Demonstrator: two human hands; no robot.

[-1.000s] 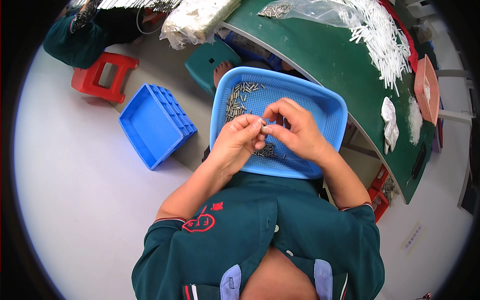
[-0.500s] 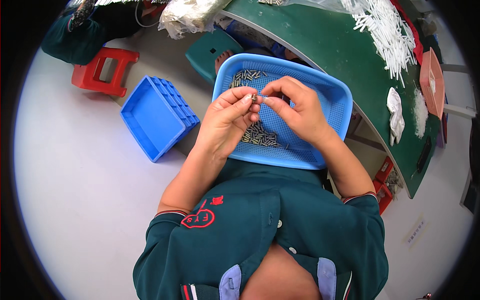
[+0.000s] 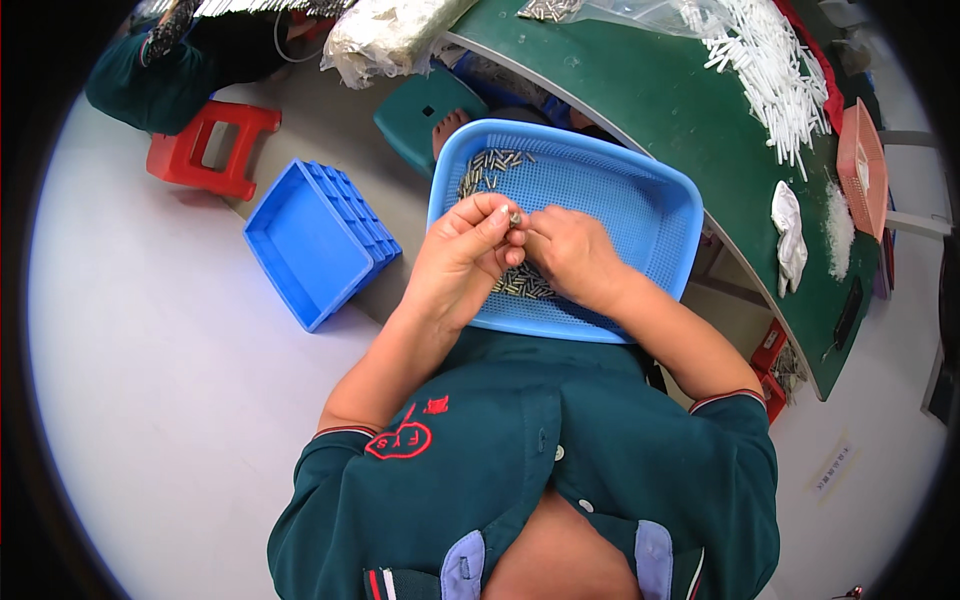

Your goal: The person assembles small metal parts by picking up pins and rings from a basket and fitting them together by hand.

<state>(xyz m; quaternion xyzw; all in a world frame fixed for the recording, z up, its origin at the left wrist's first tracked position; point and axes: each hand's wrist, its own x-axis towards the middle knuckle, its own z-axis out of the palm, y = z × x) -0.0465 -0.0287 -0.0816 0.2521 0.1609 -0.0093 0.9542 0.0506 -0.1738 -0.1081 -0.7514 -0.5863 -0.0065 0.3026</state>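
Observation:
My left hand (image 3: 462,248) is closed in a pinch on a small metal cylinder (image 3: 515,219) with a round end, held above a blue perforated basket (image 3: 672,190). Beside it, almost touching, my right hand (image 3: 578,255) has its fingers curled downward over the basket. The fingertips of that hand are hidden, so I cannot see what they hold. Small metal cylinders of the same kind lie in the basket in two heaps, a far-left heap (image 3: 492,163) and a near heap (image 3: 525,284) partly under my hands. The basket rests in front of my body.
Left of the basket are stacked blue trays (image 3: 310,250) and a red stool (image 3: 215,150). A green table (image 3: 600,60) curves along the right, bearing white sticks (image 3: 765,80), a white glove (image 3: 789,235) and a pink basket (image 3: 862,160). Another person (image 3: 150,85) sits far left.
My right hand has turned over and lowered, its fingers now pointing down beside the left hand. The left hand keeps its pinch on the metal cylinder. The view has shifted slightly.

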